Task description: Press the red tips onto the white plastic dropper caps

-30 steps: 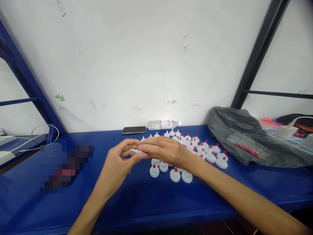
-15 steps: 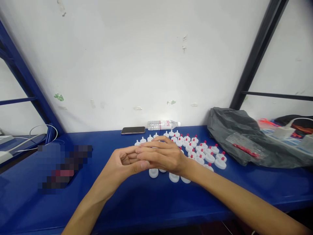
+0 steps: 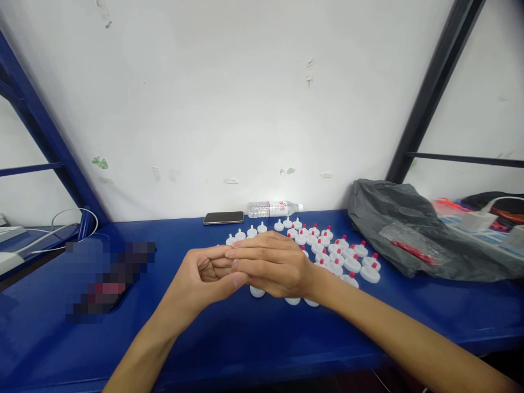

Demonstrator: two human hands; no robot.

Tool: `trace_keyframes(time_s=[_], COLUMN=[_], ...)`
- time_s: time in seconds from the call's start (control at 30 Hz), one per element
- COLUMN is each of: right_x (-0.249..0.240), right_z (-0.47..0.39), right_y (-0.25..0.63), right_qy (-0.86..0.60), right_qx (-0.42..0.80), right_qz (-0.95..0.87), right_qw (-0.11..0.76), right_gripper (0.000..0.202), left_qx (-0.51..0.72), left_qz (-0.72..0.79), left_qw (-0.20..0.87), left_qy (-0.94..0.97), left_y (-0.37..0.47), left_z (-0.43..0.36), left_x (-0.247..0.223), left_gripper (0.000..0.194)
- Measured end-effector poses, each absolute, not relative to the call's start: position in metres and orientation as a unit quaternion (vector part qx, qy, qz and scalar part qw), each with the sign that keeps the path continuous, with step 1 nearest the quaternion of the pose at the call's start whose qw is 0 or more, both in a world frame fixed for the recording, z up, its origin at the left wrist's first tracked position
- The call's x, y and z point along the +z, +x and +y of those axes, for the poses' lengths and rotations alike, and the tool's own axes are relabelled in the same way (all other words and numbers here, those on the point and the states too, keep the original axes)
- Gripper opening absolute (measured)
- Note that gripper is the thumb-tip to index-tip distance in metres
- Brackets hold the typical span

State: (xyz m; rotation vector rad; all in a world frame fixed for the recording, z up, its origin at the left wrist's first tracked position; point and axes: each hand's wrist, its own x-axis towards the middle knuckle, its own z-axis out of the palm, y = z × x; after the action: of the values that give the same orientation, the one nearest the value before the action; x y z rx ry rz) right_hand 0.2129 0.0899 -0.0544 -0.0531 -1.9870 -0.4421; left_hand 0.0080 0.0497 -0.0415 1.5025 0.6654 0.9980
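My left hand [image 3: 204, 275] and my right hand [image 3: 275, 265] meet above the blue table, the right laid over the left's fingertips. Both have bent fingers pressed together around the same spot. A sliver of something pale shows between them, but what they hold is hidden. Behind and beneath my hands stand many white round caps with thin spouts. On the right, caps such as this red-tipped white cap [image 3: 370, 273] carry red tips. Others at the back left, such as a plain white cap [image 3: 240, 234], have bare spouts. My right hand hides part of the group.
A phone [image 3: 223, 218] and a clear plastic bottle [image 3: 274, 209] lie by the wall. At right, a dark plastic bag [image 3: 388, 229] bears a clear packet [image 3: 413, 244] of red pieces. A blurred-out dark object [image 3: 110, 284] lies at left on the blue table [image 3: 245, 344].
My right hand has come down slightly and its fingers lie closer together over the left. The caps around them stay in place.
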Motion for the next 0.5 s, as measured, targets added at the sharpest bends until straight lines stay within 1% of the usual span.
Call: trace_keyframes(time_s=[0.27,0.4,0.5], right_x=[-0.0546,-0.0543,-0.0498], right_z=[0.0883,0.0882,0.0918], right_y=[0.2127,0.2131,0.2177], right_qy=[-0.005,-0.014,-0.055], right_qx=[-0.172,-0.16,-0.138], right_qz=[-0.844,-0.845,-0.845], right_qw=[0.509,0.511,0.514], right_gripper=[0.016,0.017,0.016], left_qx=[0.424,0.424,0.466], left_qz=[0.284,0.316,0.364], left_qw=[0.541,0.536,0.486], left_qy=[0.669,0.658,0.644], left_y=[0.0042,0.0075,0.0129], left_z=[0.0512,0.0505,0.0479], left_x=[-0.0447,-0.0434,-0.041], left_gripper=[0.032,0.036,0.042])
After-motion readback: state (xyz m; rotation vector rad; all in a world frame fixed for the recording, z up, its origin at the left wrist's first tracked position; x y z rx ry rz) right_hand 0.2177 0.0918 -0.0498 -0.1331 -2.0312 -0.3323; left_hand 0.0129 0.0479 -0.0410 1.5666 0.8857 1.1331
